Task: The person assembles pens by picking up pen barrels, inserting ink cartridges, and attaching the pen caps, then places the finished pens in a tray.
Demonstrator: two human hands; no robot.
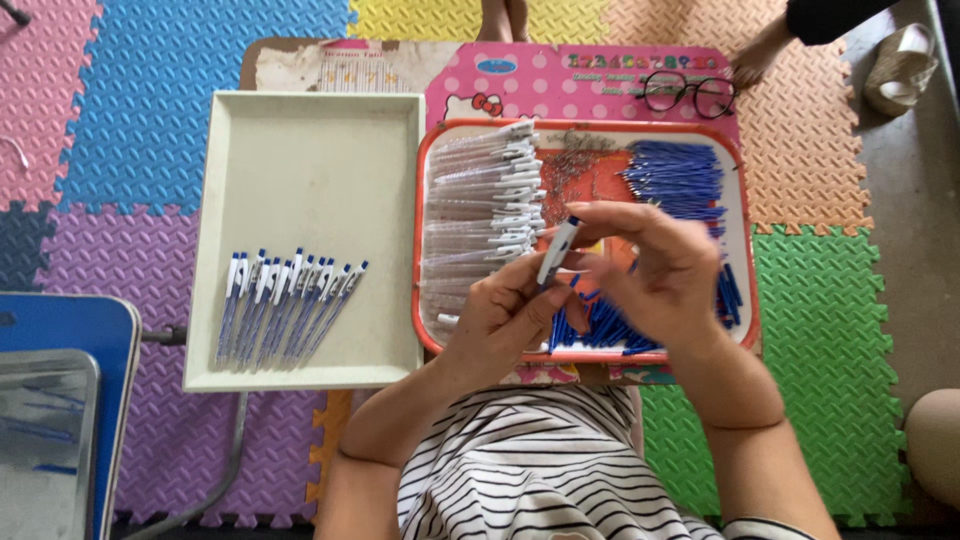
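My left hand (498, 318) grips the lower end of a pen (557, 250) with a clear barrel and blue tip, held upright over the orange tray (745, 205). My right hand (655, 270) pinches the pen's upper part with its fingertips. The orange tray holds a stack of clear pen barrels (480, 205) on the left, blue refills (680, 175) at the far right, small metal springs (570, 165) in the middle and more blue parts (600, 330) under my hands. On the left a cream tray (310, 150) carries a row of several finished white-and-blue pens (285, 305).
Both trays rest on a small pink table (600, 80), where black glasses (688, 95) lie at the far edge. Coloured foam mats (150, 120) cover the floor. A blue chair (60, 400) stands at the lower left. Another person's foot (755, 60) shows at the upper right.
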